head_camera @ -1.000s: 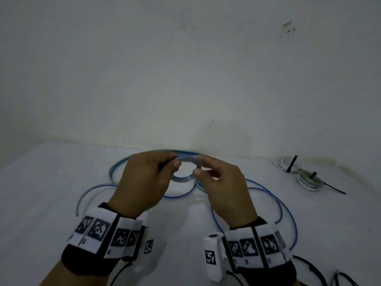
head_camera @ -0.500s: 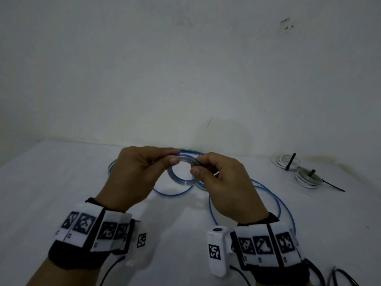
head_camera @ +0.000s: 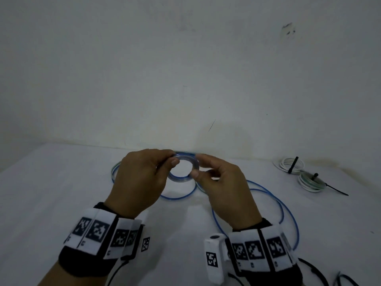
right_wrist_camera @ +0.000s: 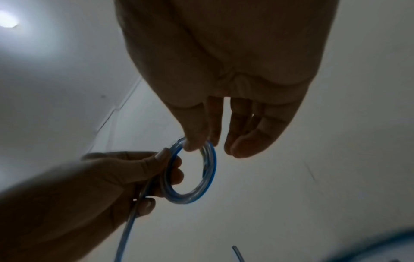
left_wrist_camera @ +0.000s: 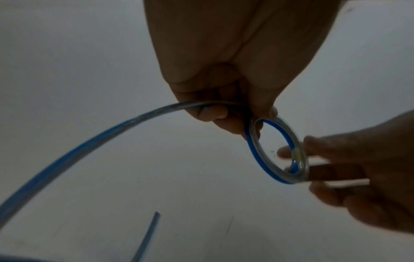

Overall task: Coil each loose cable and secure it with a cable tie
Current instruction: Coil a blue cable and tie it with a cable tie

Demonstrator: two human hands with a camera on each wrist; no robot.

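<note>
A small coil of clear-blue cable [head_camera: 183, 178] hangs above the table between my hands. My left hand [head_camera: 172, 158] pinches its left side with thumb and forefinger, and the cable feeds out of that hand [left_wrist_camera: 257, 117] toward the left [left_wrist_camera: 89, 141]. On the coil's right side [right_wrist_camera: 210, 170], my right hand [head_camera: 196, 165] pinches it between thumb and forefinger [right_wrist_camera: 197, 141]. A thin pale strip [left_wrist_camera: 349, 183] lies among the right fingers; what it is I cannot tell. The rest of the blue cable [head_camera: 284, 213] sprawls in loose loops on the table.
At the back right lie a white coil [head_camera: 291, 165] and a green-white coil [head_camera: 311, 181], each bound with a black cable tie. The white table [head_camera: 51, 193] meets a white wall close behind the hands. Black leads [head_camera: 315, 271] run off the front right.
The loose loop at the table's left has been drawn in toward my hands. Both hands have kept hold of the small coil and shifted slightly left and away.
</note>
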